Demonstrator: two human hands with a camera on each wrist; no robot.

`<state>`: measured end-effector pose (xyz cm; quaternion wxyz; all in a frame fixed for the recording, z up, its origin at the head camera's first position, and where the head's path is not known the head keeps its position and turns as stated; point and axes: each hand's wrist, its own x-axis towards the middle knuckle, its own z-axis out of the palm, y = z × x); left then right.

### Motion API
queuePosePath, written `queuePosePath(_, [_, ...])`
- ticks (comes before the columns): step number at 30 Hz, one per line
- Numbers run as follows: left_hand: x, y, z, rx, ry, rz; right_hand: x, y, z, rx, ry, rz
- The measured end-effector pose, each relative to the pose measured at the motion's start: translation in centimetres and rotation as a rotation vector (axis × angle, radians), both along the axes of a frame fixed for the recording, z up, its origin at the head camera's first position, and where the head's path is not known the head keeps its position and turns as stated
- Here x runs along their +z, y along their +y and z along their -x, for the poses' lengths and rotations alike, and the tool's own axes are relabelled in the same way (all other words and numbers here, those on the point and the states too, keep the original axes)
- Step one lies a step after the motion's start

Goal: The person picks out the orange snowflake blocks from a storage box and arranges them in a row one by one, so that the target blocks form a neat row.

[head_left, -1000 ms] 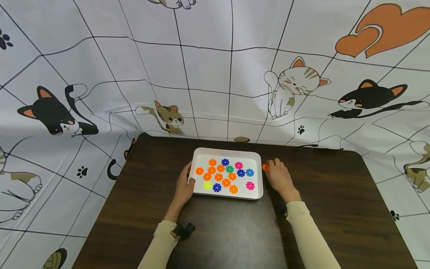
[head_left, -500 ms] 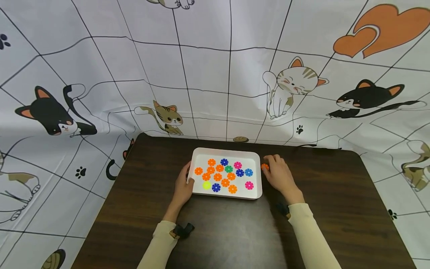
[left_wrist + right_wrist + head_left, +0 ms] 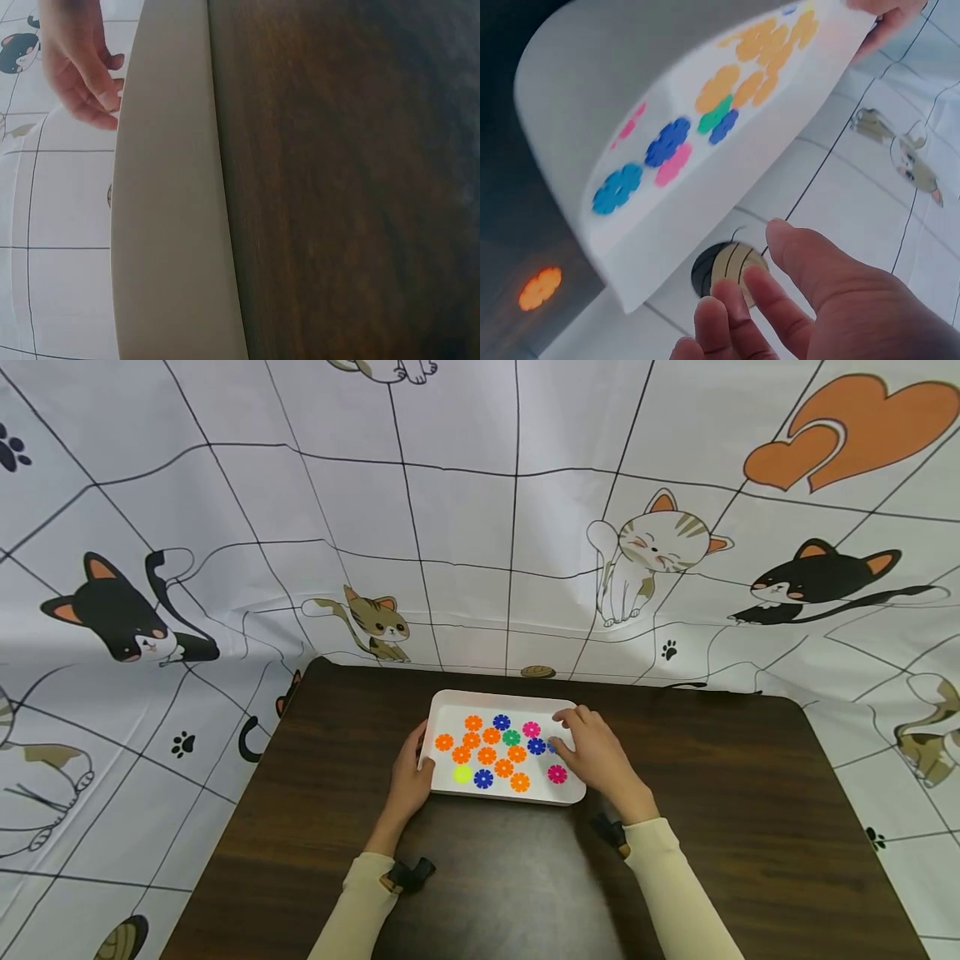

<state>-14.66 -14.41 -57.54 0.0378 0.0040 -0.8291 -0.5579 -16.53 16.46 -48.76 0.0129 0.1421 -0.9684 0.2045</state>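
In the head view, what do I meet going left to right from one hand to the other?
Left hand, leftmost orange disc, yellow disc, lower dark blue disc, green disc, upper pink disc, right hand.

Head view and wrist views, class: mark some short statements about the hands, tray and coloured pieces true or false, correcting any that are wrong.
1. The left hand holds the left side of the tray. True.
2. The right hand grips the tray. False: it holds nothing.
3. One orange piece lies outside the tray, on the table. True.
4. The yellow piece lies in the tray's far right corner. False: it is by the near edge, left of the middle.
5. A single green piece shows in the tray. True.
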Motion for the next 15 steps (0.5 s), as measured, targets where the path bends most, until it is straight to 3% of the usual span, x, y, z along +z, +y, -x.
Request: queuePosePath(15, [0.1,0.1,-0.1,0.002,0.008,-0.019,-2.0,-3.2,-0.3,0.091,-0.012,-0.037])
